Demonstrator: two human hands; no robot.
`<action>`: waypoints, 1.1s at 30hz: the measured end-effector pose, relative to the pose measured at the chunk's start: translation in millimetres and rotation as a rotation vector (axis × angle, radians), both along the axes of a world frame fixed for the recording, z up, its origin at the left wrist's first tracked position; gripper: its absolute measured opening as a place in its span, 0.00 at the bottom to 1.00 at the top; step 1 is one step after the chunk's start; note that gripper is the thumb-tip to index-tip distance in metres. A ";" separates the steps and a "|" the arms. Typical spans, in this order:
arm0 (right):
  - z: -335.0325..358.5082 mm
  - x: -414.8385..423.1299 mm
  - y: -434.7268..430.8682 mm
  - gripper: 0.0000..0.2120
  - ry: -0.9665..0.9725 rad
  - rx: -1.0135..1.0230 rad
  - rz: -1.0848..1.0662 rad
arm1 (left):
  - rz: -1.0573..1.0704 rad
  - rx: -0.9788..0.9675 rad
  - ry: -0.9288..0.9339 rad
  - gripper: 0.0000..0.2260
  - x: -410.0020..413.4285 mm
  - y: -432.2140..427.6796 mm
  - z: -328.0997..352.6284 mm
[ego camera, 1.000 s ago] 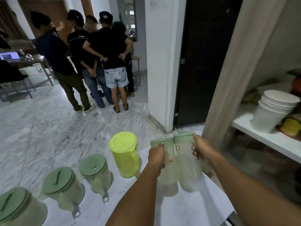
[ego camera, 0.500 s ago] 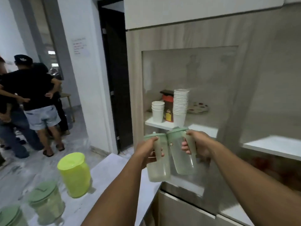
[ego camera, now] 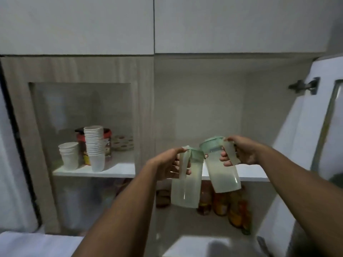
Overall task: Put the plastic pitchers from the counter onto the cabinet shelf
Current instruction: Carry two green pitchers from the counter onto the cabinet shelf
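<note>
Jars [ego camera: 220, 203] on the lower shelf are blurred, partly hidden behind two pitchers. Left hand [ego camera: 167, 164] fingers closed on the left pitcher [ego camera: 185, 190] handle; right hand [ego camera: 241, 153] fingers closed on the right pitcher [ego camera: 222, 175], tilted. Both are held before the shelf [ego camera: 250, 175] front edge. Cups [ego camera: 93, 147] stand behind the glazed door at left.

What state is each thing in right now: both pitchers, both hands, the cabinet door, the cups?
Left pitcher: lidded, held in the air by its handle, roughly upright.
Right pitcher: lidded, held in the air, tilted.
Left hand: shut on left pitcher.
Right hand: shut on right pitcher.
Cabinet door: open.
Cups: stacked upright on the left shelf.
</note>
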State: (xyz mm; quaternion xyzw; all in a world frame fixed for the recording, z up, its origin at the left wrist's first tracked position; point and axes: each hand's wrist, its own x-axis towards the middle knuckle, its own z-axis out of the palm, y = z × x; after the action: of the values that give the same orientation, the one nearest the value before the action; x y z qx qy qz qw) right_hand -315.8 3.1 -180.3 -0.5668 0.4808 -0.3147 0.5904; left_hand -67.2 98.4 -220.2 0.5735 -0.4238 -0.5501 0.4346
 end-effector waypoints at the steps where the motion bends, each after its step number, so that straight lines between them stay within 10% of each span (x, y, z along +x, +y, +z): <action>1: 6.0 -20.2 -8.0 0.15 -0.009 -0.030 -0.038 | -0.003 -0.039 0.010 0.20 -22.0 -16.4 3.9; 13: -15.0 -126.2 -136.1 0.16 -0.168 0.013 -0.278 | 0.060 -0.135 0.074 0.13 -163.6 -198.2 -12.8; 33: -66.4 -72.1 -445.9 0.05 -0.119 0.037 -0.402 | 0.100 -0.074 0.105 0.15 -116.4 -528.1 -42.5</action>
State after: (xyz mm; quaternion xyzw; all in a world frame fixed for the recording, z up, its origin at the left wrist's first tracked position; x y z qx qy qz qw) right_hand -387.9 -442.7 -246.6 -0.4289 0.5540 -0.4504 0.5534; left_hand -183.6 -429.7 -262.7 0.5479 -0.3914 -0.5410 0.5039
